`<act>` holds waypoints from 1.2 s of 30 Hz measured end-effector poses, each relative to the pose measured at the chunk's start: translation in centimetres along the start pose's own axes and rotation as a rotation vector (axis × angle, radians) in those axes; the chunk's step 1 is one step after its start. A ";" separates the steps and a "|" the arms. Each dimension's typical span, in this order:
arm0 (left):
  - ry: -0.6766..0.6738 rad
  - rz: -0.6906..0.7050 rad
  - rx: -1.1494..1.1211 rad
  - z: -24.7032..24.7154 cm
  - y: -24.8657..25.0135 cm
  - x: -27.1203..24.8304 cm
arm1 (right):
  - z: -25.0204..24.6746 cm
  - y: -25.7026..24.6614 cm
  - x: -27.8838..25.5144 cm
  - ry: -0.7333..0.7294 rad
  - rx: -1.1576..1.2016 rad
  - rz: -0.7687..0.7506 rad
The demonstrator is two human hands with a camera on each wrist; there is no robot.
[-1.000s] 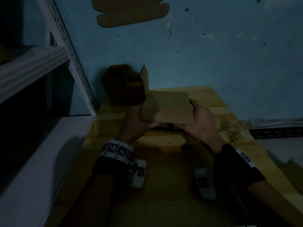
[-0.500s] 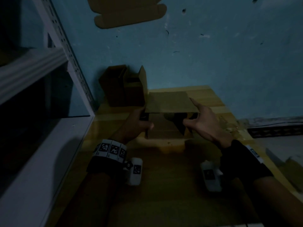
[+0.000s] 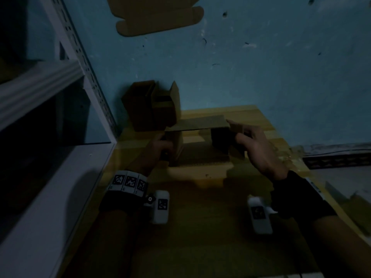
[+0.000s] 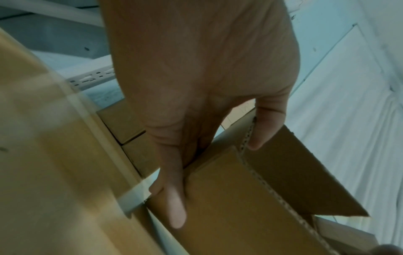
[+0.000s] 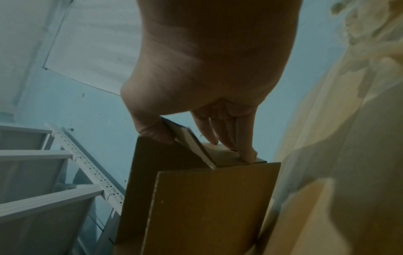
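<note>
Brown corrugated cardboard box (image 3: 197,124), half assembled, top panel lies level, two side walls stand upright beneath it (front open), fluted cut edges bare, pinched at each end by left hand (image 3: 160,146) and right hand (image 3: 256,148), over wooden table (image 3: 200,233)

Matt corrugated cardboard box (image 3: 197,125) on smooth wooden table (image 3: 200,227)

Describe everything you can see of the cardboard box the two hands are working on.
The cardboard box is brown corrugated board, only half folded. Its bottom panel seems to rest on the wooden table, two side walls stand up, and a wide flap leans over the open middle. Fluted cut edges show in the left wrist view. The left hand pinches the left wall between thumb and fingers, and the right hand pinches the right wall's folded flaps. It sits in front of other boxes by the blue wall.
</note>
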State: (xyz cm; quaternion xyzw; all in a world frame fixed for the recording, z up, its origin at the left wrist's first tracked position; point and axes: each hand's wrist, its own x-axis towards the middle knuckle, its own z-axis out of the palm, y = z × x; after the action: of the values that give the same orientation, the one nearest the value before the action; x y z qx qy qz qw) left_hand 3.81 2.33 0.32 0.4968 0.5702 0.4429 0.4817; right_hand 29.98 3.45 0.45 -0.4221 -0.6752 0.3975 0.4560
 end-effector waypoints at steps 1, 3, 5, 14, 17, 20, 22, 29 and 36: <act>0.012 -0.009 -0.010 0.0 0.0 0.0 | 0.1 -0.1 0.0 0.009 0.008 -0.003; 0.028 -0.014 -0.054 -0.1 0.0 0.1 | 0.0 -0.3 0.0 0.038 0.000 -0.030; 0.029 -0.023 -0.085 -0.2 0.0 0.1 | -0.1 -0.1 0.1 0.055 -0.012 -0.052; -0.090 0.055 -0.377 -1.0 1.5 -0.7 | -0.8 0.2 0.2 0.120 0.006 -0.008; -0.041 0.151 -0.366 -0.2 2.3 -1.2 | -0.4 -0.1 -0.1 0.100 0.035 -0.002; 0.076 0.128 -0.376 0.0 2.2 -0.4 | -0.1 -0.7 -0.3 0.052 0.091 0.003; 0.091 0.095 -0.368 0.0 2.1 0.2 | 0.1 -1.1 -0.3 0.032 0.134 0.012; 0.054 -0.031 -0.170 -0.3 1.4 0.6 | 0.7 -0.8 0.4 0.062 0.156 0.014; -0.066 0.112 -0.109 -0.2 0.8 0.4 | 0.6 -0.6 0.8 0.135 0.200 -0.025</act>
State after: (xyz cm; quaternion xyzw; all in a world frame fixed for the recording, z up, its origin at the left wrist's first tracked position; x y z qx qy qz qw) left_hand 3.75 2.85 1.11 0.5151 0.5005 0.4828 0.5009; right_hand 29.10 3.88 1.10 -0.3918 -0.6053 0.4276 0.5452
